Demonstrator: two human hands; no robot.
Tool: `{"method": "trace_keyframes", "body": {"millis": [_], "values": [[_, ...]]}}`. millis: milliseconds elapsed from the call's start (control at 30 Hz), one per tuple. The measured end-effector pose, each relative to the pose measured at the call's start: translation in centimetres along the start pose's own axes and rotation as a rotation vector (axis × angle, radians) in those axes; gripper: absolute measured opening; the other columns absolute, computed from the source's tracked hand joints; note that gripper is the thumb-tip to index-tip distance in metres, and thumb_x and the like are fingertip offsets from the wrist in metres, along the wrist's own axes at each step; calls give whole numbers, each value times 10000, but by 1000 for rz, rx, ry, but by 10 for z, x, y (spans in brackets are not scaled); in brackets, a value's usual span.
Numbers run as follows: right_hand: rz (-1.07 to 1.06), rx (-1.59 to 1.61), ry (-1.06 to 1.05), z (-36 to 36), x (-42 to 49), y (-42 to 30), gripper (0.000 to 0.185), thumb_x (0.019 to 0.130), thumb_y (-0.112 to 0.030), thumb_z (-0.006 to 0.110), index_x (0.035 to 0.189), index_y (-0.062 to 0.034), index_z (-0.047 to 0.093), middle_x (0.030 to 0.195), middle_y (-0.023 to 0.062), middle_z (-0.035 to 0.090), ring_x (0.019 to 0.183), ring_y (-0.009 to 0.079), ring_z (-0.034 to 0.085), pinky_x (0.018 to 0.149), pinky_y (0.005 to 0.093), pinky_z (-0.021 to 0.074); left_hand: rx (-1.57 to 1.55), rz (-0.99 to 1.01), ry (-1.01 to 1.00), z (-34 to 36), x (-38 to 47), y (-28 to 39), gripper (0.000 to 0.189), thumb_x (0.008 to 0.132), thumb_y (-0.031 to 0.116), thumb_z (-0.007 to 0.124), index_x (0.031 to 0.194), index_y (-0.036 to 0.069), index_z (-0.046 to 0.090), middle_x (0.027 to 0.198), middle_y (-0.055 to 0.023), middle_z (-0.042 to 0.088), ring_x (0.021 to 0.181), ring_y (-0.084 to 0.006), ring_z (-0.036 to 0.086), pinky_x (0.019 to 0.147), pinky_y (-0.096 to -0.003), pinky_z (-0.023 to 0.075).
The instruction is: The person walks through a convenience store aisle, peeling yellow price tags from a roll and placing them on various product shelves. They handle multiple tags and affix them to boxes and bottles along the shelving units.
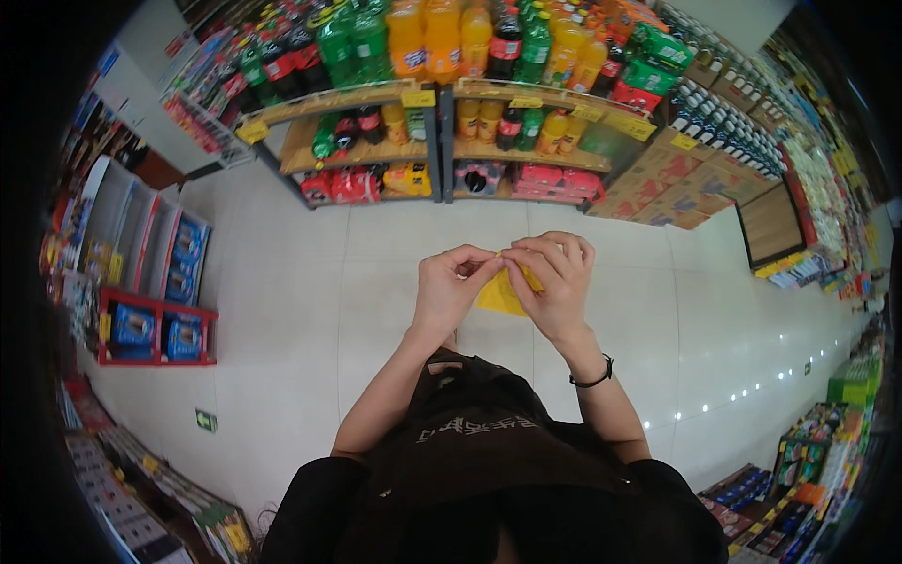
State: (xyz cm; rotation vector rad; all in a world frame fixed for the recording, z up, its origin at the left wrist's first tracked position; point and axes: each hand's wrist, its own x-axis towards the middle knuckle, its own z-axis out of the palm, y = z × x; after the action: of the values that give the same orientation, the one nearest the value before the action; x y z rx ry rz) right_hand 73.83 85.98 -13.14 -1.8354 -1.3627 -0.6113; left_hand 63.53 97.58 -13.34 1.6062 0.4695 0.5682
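A thin yellow sheet [502, 299], perhaps a price card or a piece of plastic, hangs from my fingers above the tiled floor. My left hand [454, 285] pinches its upper edge between thumb and forefinger. Close against it, my right hand [557, 278] grips the same edge, its other fingers fanned out and covering part of the sheet. The fingertips of both hands meet at the top of the sheet, so the exact grip there is hidden. A black band [593, 374] circles my right wrist.
Ahead stands a wooden-topped shelf unit [352, 100] with soda bottles [426, 42] and yellow price tags. Stacked cartons [655, 176] are at its right. A white rack with a red-framed base [158, 302] stands at left. More goods shelves [803, 451] line the right. Pale floor tiles [282, 296] lie between.
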Motion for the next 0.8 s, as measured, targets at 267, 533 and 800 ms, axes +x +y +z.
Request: {"method": "trace_keyframes", "body": {"millis": [267,533,800], "values": [[-44,-207,-29,37,82,60,198,653,-136,751,841,-160,693,892,-69,617,878,174,544,851,390,354,-70,117,-131,-17,123,-10,119,836,42,671,918,-43,667,807,-50,660,716,-77,590,633,-216,483],[-5,-243,-58,72,132,99,149,644,-122,752,775,-173,702,789,-88,636,835,145,544,831,382,365,379,602,-147,-28,200,-9,82,781,-5,660,844,-37,618,796,-123,598,723,-274,570,654,-341,470],[118,-187,-201,81,144,135,110,648,-123,744,734,-162,689,774,-89,657,815,133,549,821,361,370,361,446,-248,-19,238,-22,81,790,9,647,850,-38,618,802,-127,598,763,-293,570,673,-358,467]]}}
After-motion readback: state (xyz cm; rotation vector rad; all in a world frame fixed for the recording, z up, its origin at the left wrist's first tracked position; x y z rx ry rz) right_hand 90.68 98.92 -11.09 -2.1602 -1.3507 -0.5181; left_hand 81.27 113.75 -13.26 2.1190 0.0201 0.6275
